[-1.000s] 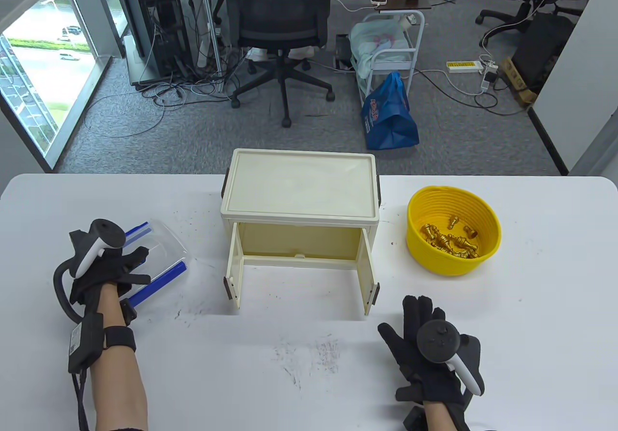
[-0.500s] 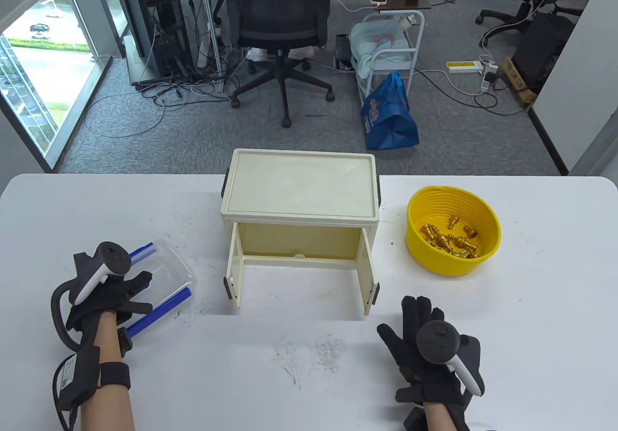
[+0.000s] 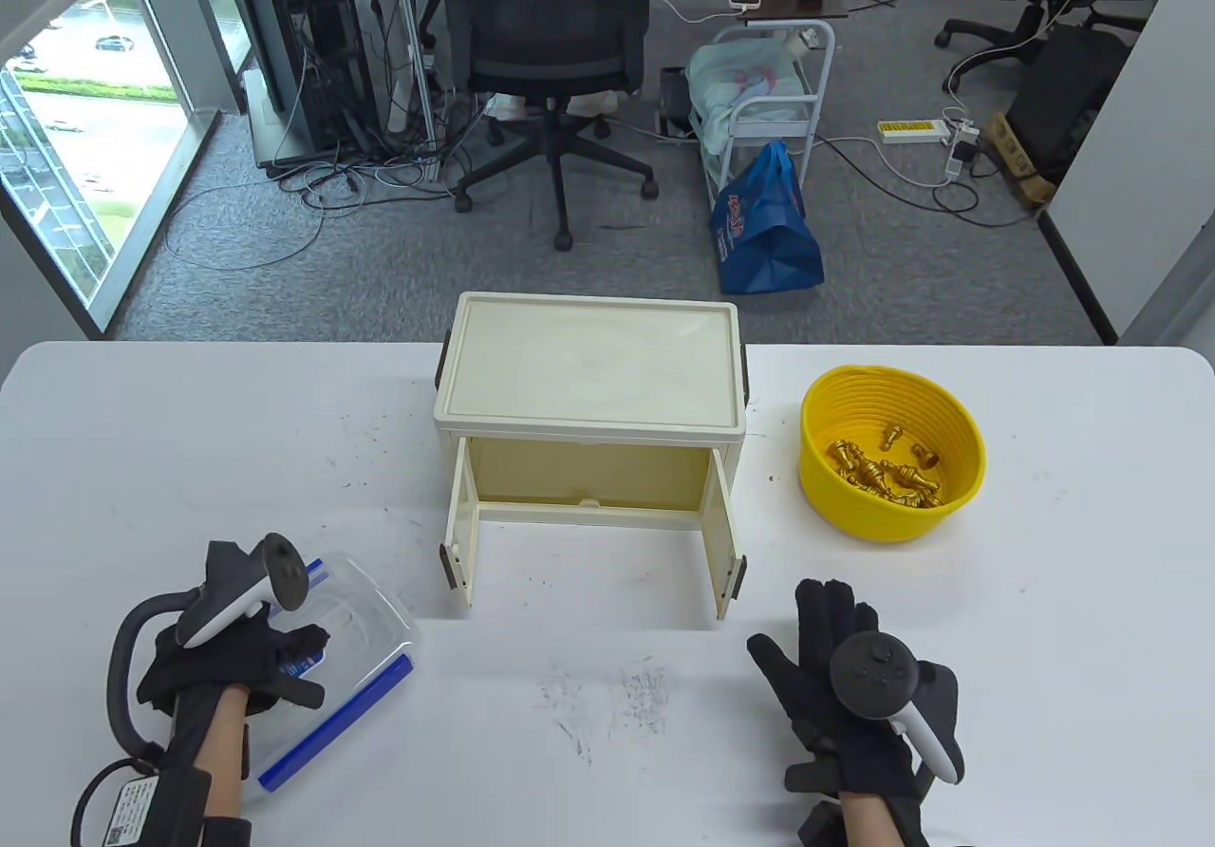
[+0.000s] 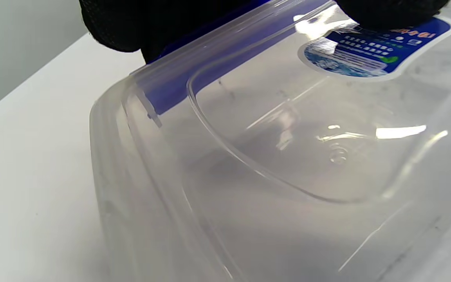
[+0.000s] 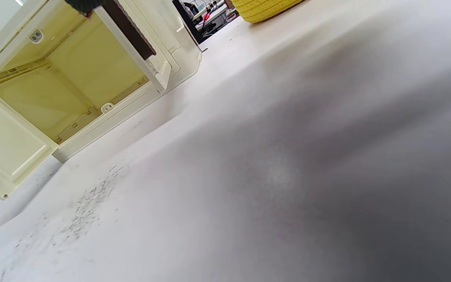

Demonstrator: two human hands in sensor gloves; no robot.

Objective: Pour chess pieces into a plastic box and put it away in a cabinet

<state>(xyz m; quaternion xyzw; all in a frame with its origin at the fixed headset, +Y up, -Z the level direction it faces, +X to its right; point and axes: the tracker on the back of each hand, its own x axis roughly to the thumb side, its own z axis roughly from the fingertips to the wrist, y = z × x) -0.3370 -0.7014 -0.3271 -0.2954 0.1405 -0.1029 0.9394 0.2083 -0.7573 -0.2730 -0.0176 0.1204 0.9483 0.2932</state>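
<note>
Plastic box with blue clips sits at the table's front left, gripped by the left hand; right hand rests flat, fingers straight, near the open cabinet

- Table view: bright and even, daylight entering through the window at upper left; sharp throughout, with straight lines bowing slightly toward the frame edges.
- The white table shows only soft, short shadows — one lies under the cabinet.
- Left wrist view: white glare streaks on the clear plastic box; its nearest wall is soft.
- Right wrist view: tilted, with a broad dark shadow over the blurred near tabletop — the far part is sharper.
</note>
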